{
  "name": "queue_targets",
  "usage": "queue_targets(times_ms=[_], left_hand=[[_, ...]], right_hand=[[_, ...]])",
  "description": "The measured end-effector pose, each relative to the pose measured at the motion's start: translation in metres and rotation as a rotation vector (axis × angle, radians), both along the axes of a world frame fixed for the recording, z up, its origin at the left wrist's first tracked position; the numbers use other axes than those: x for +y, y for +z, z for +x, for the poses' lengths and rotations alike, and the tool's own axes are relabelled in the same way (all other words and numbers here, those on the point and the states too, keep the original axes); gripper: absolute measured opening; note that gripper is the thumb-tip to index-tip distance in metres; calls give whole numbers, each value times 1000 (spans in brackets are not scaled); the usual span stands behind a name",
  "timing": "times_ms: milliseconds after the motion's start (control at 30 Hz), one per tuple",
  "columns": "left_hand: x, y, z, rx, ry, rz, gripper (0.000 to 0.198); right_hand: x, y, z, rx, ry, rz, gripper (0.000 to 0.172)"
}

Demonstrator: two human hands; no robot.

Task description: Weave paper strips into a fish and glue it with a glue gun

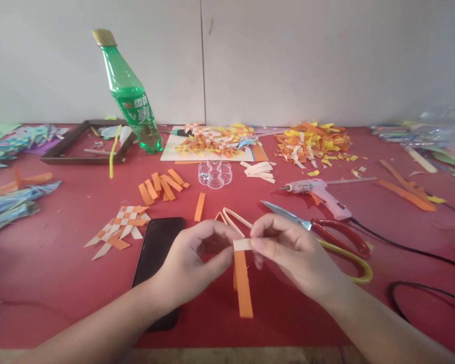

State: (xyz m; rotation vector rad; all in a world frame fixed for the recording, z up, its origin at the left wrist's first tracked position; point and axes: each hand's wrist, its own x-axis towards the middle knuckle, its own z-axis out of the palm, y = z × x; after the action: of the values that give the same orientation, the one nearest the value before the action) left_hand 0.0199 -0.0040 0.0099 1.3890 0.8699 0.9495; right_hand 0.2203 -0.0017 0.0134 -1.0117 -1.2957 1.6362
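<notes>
My right hand (288, 247) pinches the end of a short white paper strip (241, 244) between thumb and fingers. That strip lies across an orange paper strip (244, 293), which hangs down between the hands. On the other side my left hand (200, 258) curls its fingers round the same bundle of strips; its exact grip is partly hidden. Folded cream strips (231, 216) loop up behind the fingers. Under my left wrist lies a black phone (159, 247). Beside my right hand are scissors (326, 230) with red and yellow handles.
A green bottle (134, 101) stands at the back left. A pink glue gun (322, 194) lies right, its black cable trailing. Orange strips (163, 184), a woven paper piece (123, 222), a transparent flower-shaped dish (215, 174) and cream strips (258, 171) lie ahead, with paper piles (314, 144) behind.
</notes>
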Motion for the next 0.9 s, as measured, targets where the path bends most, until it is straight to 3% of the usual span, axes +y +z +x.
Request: queue_targets(times_ms=[67,133,233,300,567,633,733,833,900], left_hand=[[0,-1,0,45,15,22,10],[0,-2,0,83,37,36,8],[0,-3,0,155,87,60,2],[1,-3,0,216,94,88,2],[-3,10,-1,348,-53,116,14],[-4,11,0,287,-60,56,10],[-3,7,1,184,-54,-78,5],[0,0,2,125,5,-191,12],[3,-4,2,92,47,-231,15]], right_hand=[[-2,1,0,-100,-1,63,6],[-4,2,0,-218,-40,243,2],[-8,5,1,-428,-76,631,25],[-10,8,1,-514,-54,770,31],[-9,9,-4,-508,-46,603,2],[-8,6,-6,-532,-69,564,11],[-5,6,-6,-529,-36,502,10],[4,14,6,-592,-49,643,4],[12,25,25,-758,-203,860,5]])
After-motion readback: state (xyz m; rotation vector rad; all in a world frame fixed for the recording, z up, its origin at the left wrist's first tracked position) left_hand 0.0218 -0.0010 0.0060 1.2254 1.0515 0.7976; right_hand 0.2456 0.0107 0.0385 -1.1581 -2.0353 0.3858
